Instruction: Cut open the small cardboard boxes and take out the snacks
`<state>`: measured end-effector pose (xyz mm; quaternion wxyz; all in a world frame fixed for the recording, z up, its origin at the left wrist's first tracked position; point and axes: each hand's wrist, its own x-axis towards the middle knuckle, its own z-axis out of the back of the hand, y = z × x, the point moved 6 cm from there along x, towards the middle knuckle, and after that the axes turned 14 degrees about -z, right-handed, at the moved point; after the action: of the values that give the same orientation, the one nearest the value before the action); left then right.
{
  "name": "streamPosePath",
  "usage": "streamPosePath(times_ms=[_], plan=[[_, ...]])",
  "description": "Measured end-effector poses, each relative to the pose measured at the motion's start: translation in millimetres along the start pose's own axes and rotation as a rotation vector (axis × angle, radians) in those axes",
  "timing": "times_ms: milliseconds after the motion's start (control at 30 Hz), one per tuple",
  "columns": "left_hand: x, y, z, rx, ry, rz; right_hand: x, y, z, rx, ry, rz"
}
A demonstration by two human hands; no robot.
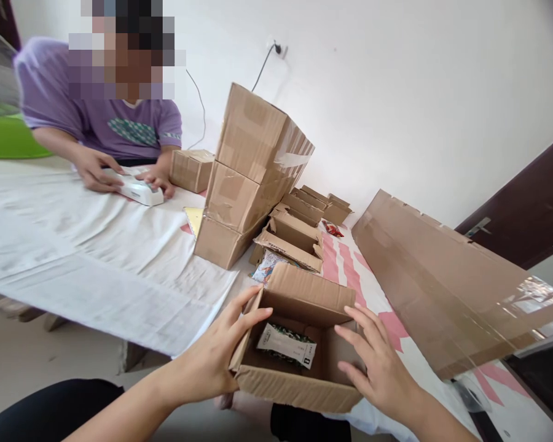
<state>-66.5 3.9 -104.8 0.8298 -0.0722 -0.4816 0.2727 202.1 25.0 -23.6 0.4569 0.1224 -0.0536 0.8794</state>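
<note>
An open cardboard box sits low in front of me, its far flap raised. Inside lies a small white and dark green packet with printed text. My left hand grips the box's left wall, fingers over the rim and thumb side toward the inside. At the right rim is my right hand, its fingers spread and reaching over the edge; whether they press on the cardboard is hard to tell. Just behind the box lies a pale blue printed packet.
Stacked cardboard boxes form a wall at centre, with open boxes in a row beside it. A long cardboard panel stands at right. Across the table, a person in a purple shirt holds a white device.
</note>
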Motion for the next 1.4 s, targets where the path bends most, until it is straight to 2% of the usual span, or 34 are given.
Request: streamPosePath(times_ms=[67, 100, 167, 300, 400, 500, 600, 667, 800, 967, 1067, 1133, 1233, 1333, 1400], plan=[[-1, 2, -1.2, 0.001, -0.024, 0.026, 9, 15, 7, -0.020, -0.012, 0.082], [-1, 3, -1.6, 0.000, -0.034, 0.032, 15, 23, 8, -0.012, 0.027, 0.113], [1, 4, -2.2, -0.003, -0.048, 0.035, 30, 34, 6, -0.005, 0.169, 0.100], [4, 5, -2.4, -0.007, -0.055, 0.035, 65, 41, -8, -0.114, 0.496, -0.027], [5, 7, -3.1, -0.001, -0.040, 0.046, 82, 51, -27, -0.175, 0.664, 0.020], [3, 8, -3.8, 0.008, -0.024, 0.047, 92, 59, -63, -0.257, 0.784, 0.019], [2, 9, -3.7, 0.009, -0.018, 0.047, 98, 62, -100, -0.348, 0.834, -0.034], [1, 11, -3.3, 0.006, -0.019, 0.056, 102, 63, -116, -0.350, 0.831, -0.025], [0, 16, -5.8, -0.012, -0.023, 0.074, 105, 61, -123, -0.344, 0.807, 0.020], [0, 31, -15.5, -0.116, -0.071, 0.115, 107, 63, -110, -0.363, 0.742, 0.056], [0, 38, -17.4, -0.177, -0.100, 0.144, 110, 69, -92, -0.365, 0.674, 0.068], [0, 39, -14.4, -0.201, -0.120, 0.143, 113, 73, -71, -0.310, 0.607, 0.070], [-1, 40, -4.5, -0.208, -0.146, 0.135, 119, 72, -31, -0.104, 0.457, 0.016], [-4, 49, 11.3, -0.145, -0.184, 0.170, 122, 58, 9, 0.096, 0.275, -0.087], [-9, 61, 22.3, -0.099, -0.218, 0.204, 121, 45, 28, 0.162, 0.156, -0.155]])
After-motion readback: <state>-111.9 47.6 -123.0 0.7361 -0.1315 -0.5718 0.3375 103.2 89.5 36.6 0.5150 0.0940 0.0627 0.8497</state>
